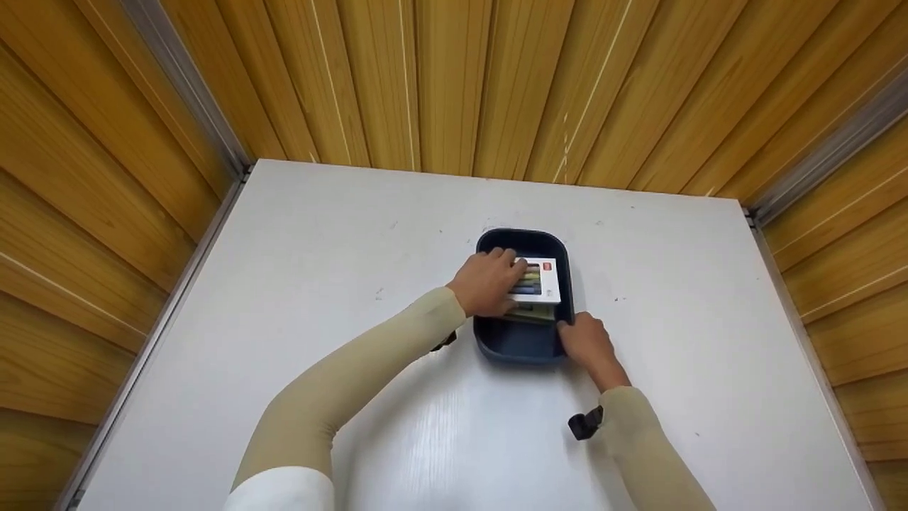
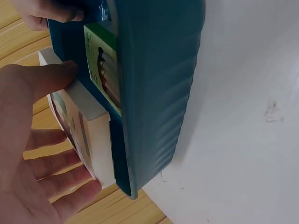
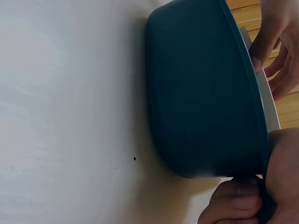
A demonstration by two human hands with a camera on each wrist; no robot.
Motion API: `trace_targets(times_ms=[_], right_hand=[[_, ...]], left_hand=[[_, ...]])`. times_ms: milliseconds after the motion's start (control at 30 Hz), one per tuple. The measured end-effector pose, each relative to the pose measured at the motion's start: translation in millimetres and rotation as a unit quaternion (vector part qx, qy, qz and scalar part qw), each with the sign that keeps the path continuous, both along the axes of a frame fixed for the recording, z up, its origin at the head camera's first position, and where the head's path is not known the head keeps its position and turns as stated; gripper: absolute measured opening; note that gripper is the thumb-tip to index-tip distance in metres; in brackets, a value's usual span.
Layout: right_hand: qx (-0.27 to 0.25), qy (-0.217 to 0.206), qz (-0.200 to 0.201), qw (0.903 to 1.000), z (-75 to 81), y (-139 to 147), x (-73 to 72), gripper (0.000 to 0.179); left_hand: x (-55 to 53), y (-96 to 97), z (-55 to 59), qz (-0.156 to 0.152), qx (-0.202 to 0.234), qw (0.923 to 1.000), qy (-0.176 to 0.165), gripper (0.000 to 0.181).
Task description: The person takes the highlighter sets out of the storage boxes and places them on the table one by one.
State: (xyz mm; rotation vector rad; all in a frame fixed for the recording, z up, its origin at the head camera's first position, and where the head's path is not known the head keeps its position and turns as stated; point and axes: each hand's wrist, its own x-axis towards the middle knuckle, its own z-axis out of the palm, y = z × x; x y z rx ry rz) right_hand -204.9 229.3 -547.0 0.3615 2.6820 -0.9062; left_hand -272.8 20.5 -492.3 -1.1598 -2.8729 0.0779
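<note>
A dark blue rectangular bin (image 1: 521,353) with rounded corners stands on the white table. My left hand (image 1: 488,282) holds a flat white box (image 1: 550,289) at the bin's opening, thumb on one edge and fingers across its face. The box has a red label and a window showing coloured sticks. Below it, inside the bin, lies a green box (image 2: 103,67) with pale sticks on its front. My right hand (image 1: 589,342) grips the bin's near right rim; in the right wrist view its fingers (image 3: 233,201) curl under the rim from outside.
The white table (image 1: 340,234) extends around the bin, with small dark marks on its surface. Wood-patterned walls (image 1: 454,85) rise behind it and at both sides, with metal posts at the corners. Wrist cameras (image 1: 585,424) are strapped over the sleeves.
</note>
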Motion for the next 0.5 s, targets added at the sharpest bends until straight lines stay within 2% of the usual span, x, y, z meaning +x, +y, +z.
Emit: trace_targets(times_ms=[233, 500], right_hand=[[-0.001, -0.002, -0.003, 1.0, -1.7, 0.0, -0.3, 0.042], [-0.004, -0.007, -0.001, 1.0, -0.8, 1.1, 0.2, 0.044]], left_hand=[[0.6, -7.1, 4.7, 0.001, 0.001, 1.0, 0.002, 0.063], [-3.7, -12.4, 6.8, 0.002, 0.01, 0.9998, 0.015, 0.07]])
